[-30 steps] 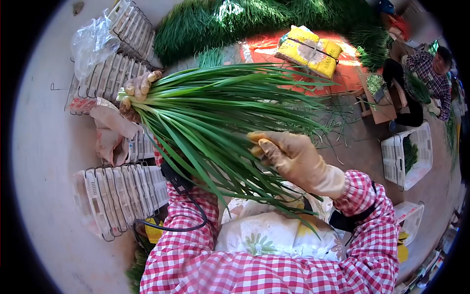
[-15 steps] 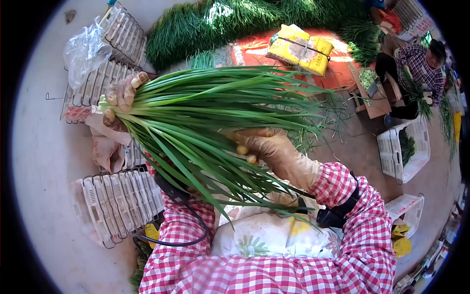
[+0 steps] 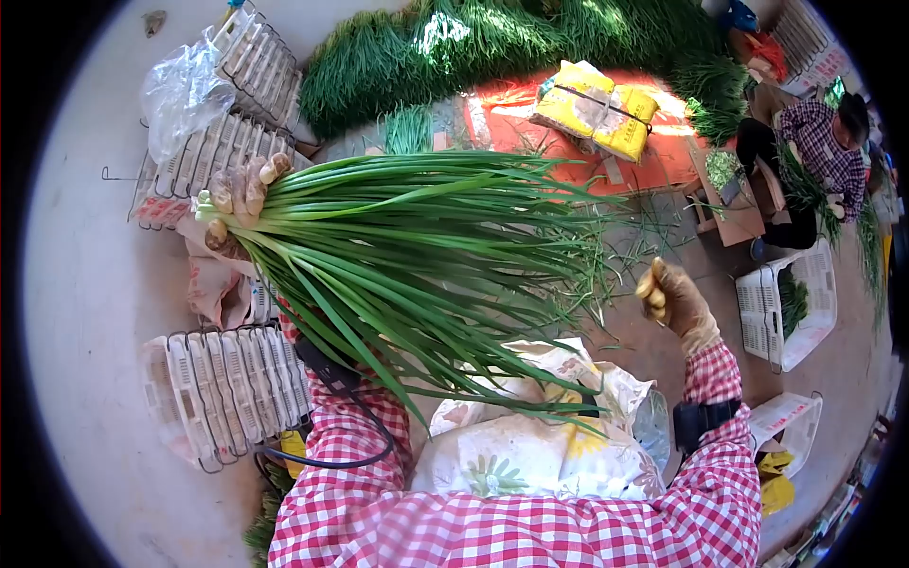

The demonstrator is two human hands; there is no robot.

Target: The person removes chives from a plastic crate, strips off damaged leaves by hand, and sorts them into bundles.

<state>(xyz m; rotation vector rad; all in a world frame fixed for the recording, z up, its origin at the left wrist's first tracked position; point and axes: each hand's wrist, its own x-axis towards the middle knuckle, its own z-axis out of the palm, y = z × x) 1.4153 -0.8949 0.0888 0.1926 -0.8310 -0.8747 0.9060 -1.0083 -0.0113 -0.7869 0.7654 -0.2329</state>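
My left hand [image 3: 240, 197], in a thin soiled glove, is closed round the white root end of a large bunch of Chinese chives [image 3: 398, 222]. The long green leaves fan out to the right and hang down over my lap. Gloved too, my right hand [image 3: 674, 305] is held apart from the bunch, right of the leaf tips. Its fingers are curled together, and nothing shows in them.
White crates [image 3: 232, 388] stand along the left. A long heap of chives [image 3: 530, 43] lies at the back, beside a yellow strapped package [image 3: 597, 112] on an orange sheet. At right, a co-worker [image 3: 824, 142] sits near a white crate [image 3: 814, 308] with greens.
My right hand has left the leaves and moved to the right. The bunch stays in my left hand, with its leaves hanging a little differently. The view has shifted slightly.
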